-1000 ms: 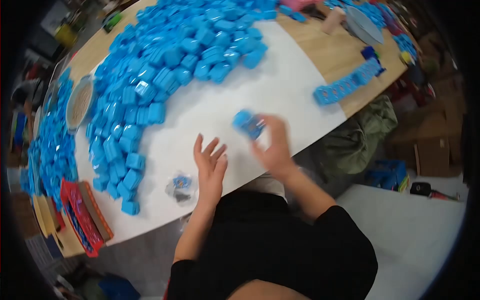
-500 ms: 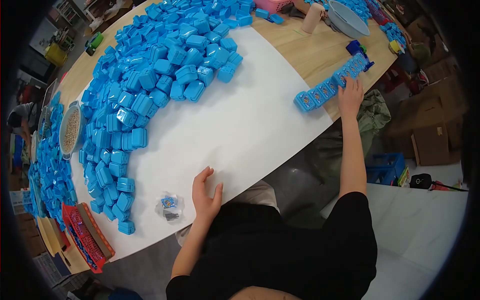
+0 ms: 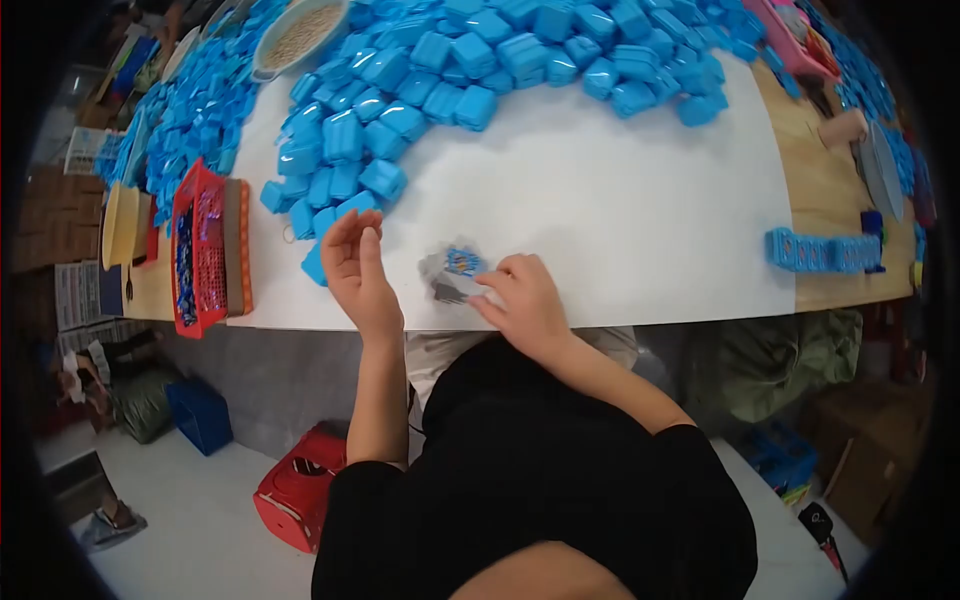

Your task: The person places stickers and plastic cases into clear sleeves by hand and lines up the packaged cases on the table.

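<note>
My left hand (image 3: 362, 280) is raised over the white table surface (image 3: 620, 210), beside the near end of the pile of blue plastic boxes (image 3: 343, 135). Its fingers are loosely bent and apart from the thumb, with nothing visible in them. Under and behind it lies a small blue box (image 3: 314, 265), partly hidden. My right hand (image 3: 530, 305) rests at the right edge of a small clear bag (image 3: 440, 270) holding printed blue stickers (image 3: 463, 262) and dark strips. Thumb and forefinger touch the bag's edge, spread apart. At the right stands a row of blue boxes with printed fronts (image 3: 822, 252).
A red basket (image 3: 208, 250) of shiny packets stands at the left table edge. Beyond the pile is a bowl of small pale pieces (image 3: 305, 32). A paper roll (image 3: 843, 130) and a pink basket (image 3: 790, 40) are at the right. A red stool (image 3: 300, 490) sits below.
My right hand has left the row of boxes and come to the clear bag. My left hand has moved to the pile's near end. The view has turned left.
</note>
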Demonstrator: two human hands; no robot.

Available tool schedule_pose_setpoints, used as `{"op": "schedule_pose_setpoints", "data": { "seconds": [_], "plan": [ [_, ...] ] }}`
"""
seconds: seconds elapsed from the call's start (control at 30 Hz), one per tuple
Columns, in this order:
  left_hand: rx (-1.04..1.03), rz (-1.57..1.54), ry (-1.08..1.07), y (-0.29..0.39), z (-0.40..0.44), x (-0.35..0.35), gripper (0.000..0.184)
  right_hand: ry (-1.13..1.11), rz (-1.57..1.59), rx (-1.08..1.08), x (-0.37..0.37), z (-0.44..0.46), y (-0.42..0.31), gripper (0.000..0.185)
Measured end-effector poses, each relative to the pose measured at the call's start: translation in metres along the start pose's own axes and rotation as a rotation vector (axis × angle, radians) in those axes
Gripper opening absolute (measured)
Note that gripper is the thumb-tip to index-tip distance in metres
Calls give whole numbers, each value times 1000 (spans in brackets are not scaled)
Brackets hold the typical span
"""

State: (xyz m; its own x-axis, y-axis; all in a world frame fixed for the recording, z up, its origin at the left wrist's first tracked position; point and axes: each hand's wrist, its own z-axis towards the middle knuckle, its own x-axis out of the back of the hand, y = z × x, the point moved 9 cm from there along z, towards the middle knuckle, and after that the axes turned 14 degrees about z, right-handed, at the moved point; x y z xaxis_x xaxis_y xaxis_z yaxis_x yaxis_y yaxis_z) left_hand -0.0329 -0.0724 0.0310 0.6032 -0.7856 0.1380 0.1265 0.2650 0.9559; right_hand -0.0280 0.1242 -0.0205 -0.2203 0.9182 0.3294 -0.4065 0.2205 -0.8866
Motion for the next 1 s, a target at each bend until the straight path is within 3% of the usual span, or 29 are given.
{"op": "schedule_pose_setpoints", "data": {
  "seconds": [0.2, 0.37, 0.5, 0.7, 0.87, 1.0],
  "plan": [
    [83, 30, 36, -36, -12, 40, 23, -62, -264, 117, -36, -9, 3, 18],
    [183, 56, -180, -50, -23, 17, 18, -65, -156, 65, -29, 1, 5, 14],
    [174, 319, -303, -43, -33, 6, 12, -31, -244, 105, -31, 5, -5, 9],
    [180, 256, -228, -41, -27, 10, 14, -55, -171, 81, -32, 6, 8, 11],
    [319, 305, -512, -46, -40, -9, 21, 197, 144, -140, 5, 17, 18, 13],
    [480, -207, -507, -44, -53, -38, 28, 120, -50, 177, -3, 18, -23, 13]
  ]
}}
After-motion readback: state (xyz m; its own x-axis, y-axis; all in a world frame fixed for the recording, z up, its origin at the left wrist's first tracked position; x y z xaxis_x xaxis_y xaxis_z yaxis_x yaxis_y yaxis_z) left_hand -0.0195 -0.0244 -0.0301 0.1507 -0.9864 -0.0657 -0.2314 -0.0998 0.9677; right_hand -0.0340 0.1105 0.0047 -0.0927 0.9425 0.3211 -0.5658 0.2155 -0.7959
